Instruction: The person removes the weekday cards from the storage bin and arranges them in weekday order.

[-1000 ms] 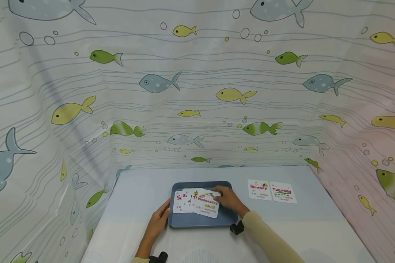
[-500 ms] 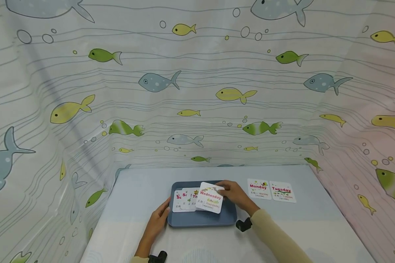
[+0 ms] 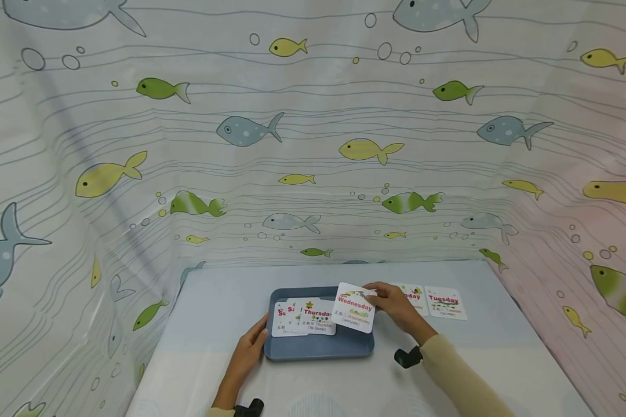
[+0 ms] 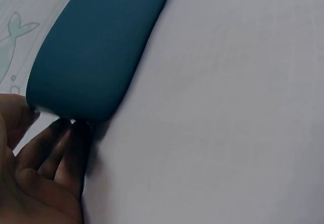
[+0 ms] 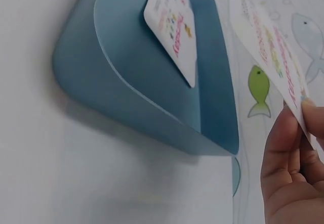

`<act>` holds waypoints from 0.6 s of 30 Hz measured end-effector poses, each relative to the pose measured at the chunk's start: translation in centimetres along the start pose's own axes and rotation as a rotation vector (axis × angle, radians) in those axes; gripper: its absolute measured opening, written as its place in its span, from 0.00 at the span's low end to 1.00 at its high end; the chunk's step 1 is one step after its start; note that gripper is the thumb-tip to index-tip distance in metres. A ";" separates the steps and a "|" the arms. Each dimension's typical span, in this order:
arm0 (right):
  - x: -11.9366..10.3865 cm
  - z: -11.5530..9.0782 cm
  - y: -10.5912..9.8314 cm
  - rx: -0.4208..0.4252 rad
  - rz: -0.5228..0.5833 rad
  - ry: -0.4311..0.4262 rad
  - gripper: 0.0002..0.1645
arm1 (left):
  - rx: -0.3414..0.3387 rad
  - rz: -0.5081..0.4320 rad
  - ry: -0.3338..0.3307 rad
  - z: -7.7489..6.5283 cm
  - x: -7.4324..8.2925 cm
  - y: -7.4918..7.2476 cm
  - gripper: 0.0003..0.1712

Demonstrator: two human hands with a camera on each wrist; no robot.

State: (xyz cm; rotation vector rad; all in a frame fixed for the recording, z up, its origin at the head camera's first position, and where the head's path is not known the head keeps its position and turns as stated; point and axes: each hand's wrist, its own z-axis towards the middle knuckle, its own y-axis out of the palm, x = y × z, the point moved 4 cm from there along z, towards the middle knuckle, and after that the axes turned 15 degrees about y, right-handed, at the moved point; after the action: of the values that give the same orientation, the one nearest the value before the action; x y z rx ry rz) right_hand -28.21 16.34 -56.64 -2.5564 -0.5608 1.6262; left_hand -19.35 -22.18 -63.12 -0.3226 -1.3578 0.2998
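Observation:
My right hand (image 3: 399, 307) pinches a white day card printed "Wednesday" (image 3: 353, 310) by its right edge. The card is tilted and raised over the right part of a blue-grey tray (image 3: 318, 351); in the right wrist view thumb and fingers grip the card (image 5: 268, 47) at one end. My left hand (image 3: 246, 352) touches the tray's left end, and in the left wrist view its fingertips meet the outer wall of the tray (image 4: 101, 57). Inside the tray, overlapping cards lie fanned, with the "Thursday" card (image 3: 319, 319) uppermost and cards lettered "Sa" (image 3: 292, 325) and "Su" (image 3: 279, 321) partly covered.
On the table (image 3: 198, 324), right of the tray, a "Tuesday" card (image 3: 445, 303) lies beside a "Monday" card (image 3: 416, 296), which the right hand partly hides. A fish-patterned curtain (image 3: 313, 197) surrounds the table's back and sides.
My right hand has lifted the Wednesday card off the fanned cards and moved it right, uncovering the Thursday card. The left hand has stayed at the tray's left end.

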 end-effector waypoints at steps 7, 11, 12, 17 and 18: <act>0.7 -0.7 -2.0 0.027 0.043 0.009 0.22 | -0.004 -0.001 0.007 0.2 0.2 -0.2 0.27; 0.8 -1.2 -3.2 0.039 0.055 0.008 0.23 | -0.001 0.004 0.011 0.1 0.3 -0.2 0.27; 1.0 -1.3 -3.5 0.051 0.056 0.010 0.23 | -0.002 0.006 0.020 0.1 0.3 -0.2 0.27; 1.7 -1.9 -5.0 0.111 0.087 0.027 0.24 | -0.003 0.021 0.018 0.0 0.0 -0.2 0.26; 1.8 -2.0 -5.3 0.117 0.084 0.029 0.24 | -0.004 0.034 0.021 -0.1 0.0 -0.2 0.26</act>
State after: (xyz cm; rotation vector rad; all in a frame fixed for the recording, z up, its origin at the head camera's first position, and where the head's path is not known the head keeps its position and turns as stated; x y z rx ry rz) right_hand -27.16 22.17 -56.05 -2.5464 -0.3487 1.5925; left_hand -19.27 -22.40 -63.05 -0.3515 -1.3332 0.3206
